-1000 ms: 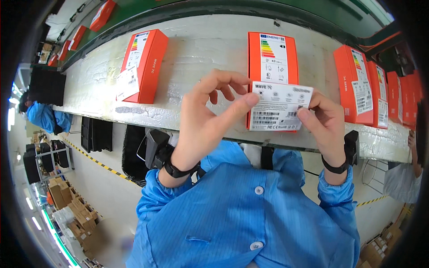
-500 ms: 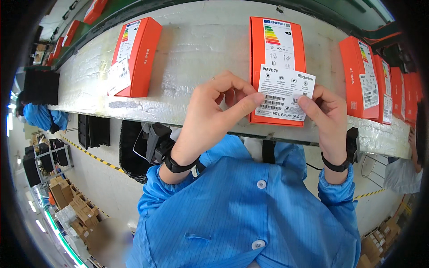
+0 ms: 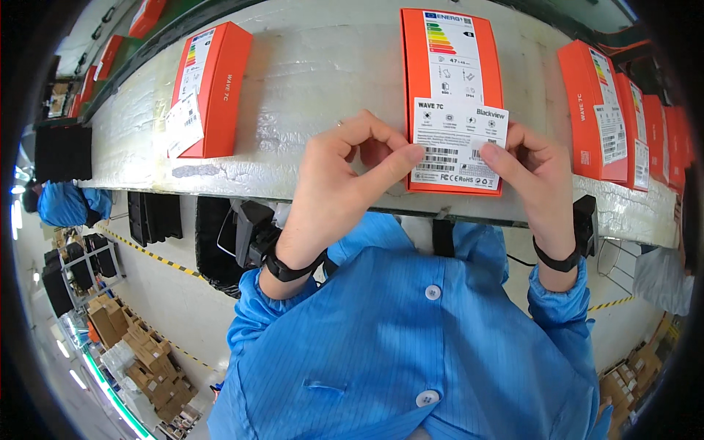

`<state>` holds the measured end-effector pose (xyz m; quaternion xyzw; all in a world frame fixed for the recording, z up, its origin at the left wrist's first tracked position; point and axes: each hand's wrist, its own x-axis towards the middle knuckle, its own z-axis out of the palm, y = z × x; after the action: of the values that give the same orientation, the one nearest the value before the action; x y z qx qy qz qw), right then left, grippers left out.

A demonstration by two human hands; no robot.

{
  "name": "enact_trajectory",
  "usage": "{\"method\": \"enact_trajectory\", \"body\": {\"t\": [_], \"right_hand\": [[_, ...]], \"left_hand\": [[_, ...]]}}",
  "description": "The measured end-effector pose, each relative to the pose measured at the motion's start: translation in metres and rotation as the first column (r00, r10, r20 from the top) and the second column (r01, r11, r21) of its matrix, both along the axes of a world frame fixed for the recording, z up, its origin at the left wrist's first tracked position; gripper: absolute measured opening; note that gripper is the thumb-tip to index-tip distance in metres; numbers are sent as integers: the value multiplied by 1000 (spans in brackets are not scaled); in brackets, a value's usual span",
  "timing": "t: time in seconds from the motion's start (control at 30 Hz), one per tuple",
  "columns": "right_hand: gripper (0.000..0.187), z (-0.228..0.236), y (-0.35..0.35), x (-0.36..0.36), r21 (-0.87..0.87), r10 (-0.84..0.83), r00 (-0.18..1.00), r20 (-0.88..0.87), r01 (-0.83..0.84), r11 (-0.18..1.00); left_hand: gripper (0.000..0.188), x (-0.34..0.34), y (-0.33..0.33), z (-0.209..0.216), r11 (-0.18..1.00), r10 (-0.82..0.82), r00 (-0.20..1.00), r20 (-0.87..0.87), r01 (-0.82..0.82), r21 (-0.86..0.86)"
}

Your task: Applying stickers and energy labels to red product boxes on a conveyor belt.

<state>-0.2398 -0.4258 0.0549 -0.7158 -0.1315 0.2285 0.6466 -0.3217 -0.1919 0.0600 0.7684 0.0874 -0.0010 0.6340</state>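
A white printed label lies against the lower part of an orange box that rests flat on the white conveyor surface. My left hand pinches the label's left edge between thumb and forefinger. My right hand holds its right edge, thumb on the label face. Both wrists wear black bands over blue sleeves.
Another orange box with a label lies to the left. Several more orange boxes line the belt at right and far left. Black trays and cardboard cartons sit on the floor below. Another person in blue works at left.
Both hands have carried the label from above the belt edge down onto the lower face of the orange box, which has shifted nearer in view.
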Motion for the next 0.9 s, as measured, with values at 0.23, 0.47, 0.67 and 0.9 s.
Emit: {"method": "enact_trajectory", "body": {"t": [0.23,0.47,0.67,0.9], "right_hand": [[20,-2,0,4,9,10,1000,7,-10,1000],[21,-5,-1,1,6,6,1000,29,-6,1000],[22,-6,-1,1,-1,-6,999,39,6,1000],[23,-14,-7,-1,-1,3,996,87,-2,1000]], "left_hand": [[16,0,0,-4,999,3,998,62,-5,47],[20,-1,0,-3,992,-14,998,53,7,130],[20,-2,-3,-3,986,10,996,84,-24,163],[20,-2,-2,-4,987,10,995,98,-26,162]]}}
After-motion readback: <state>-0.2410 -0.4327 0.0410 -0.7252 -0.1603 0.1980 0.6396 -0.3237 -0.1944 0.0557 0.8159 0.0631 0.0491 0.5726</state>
